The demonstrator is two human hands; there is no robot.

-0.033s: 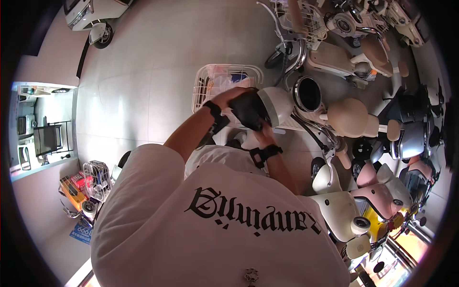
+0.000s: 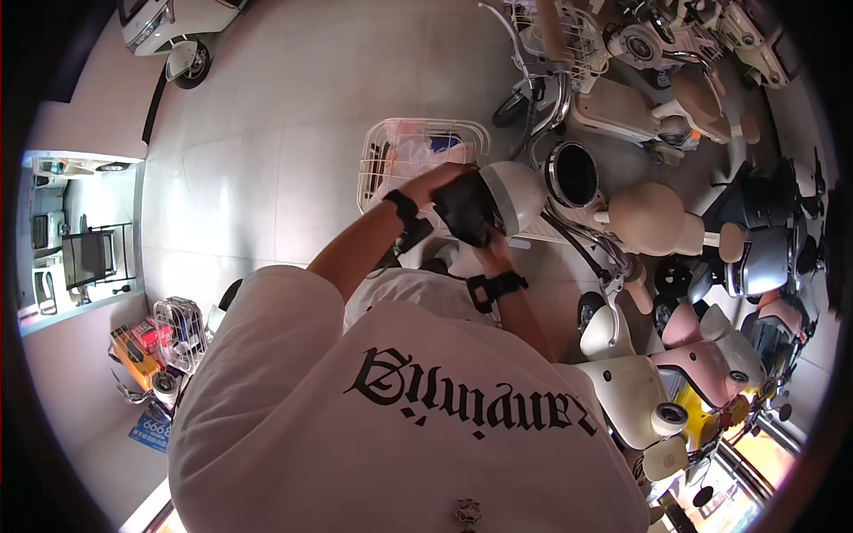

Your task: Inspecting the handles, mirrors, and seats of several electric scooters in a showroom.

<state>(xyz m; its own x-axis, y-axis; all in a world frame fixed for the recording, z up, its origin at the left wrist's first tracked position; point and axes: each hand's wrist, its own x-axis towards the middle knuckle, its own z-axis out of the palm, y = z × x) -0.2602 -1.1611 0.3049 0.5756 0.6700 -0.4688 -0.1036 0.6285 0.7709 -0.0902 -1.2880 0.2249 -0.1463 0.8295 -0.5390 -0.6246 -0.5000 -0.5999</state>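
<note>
In front of me a black, soft-looking piece (image 2: 465, 209) sits against a smooth white rounded housing (image 2: 515, 197). My left hand (image 2: 435, 184) grips the far left side of the black piece, its fingers partly hidden behind it. From the near side my right hand (image 2: 496, 252) closes on its lower edge, close to the white housing. To the right of the housing is a round black display (image 2: 571, 175) in a pale rim. A white wire basket (image 2: 366, 169), holding clear plastic and something blue, is just beyond my left hand.
A tan seat (image 2: 647, 218) and handlebars extend right of the display. Several pale scooters (image 2: 613, 111) crowd the upper right; a cream one (image 2: 633, 400) and a pink one (image 2: 702, 360) stand at lower right. A white vehicle (image 2: 169, 27) is at upper left.
The black piece and my left hand have shifted very slightly to the right. My right hand stays almost in place.
</note>
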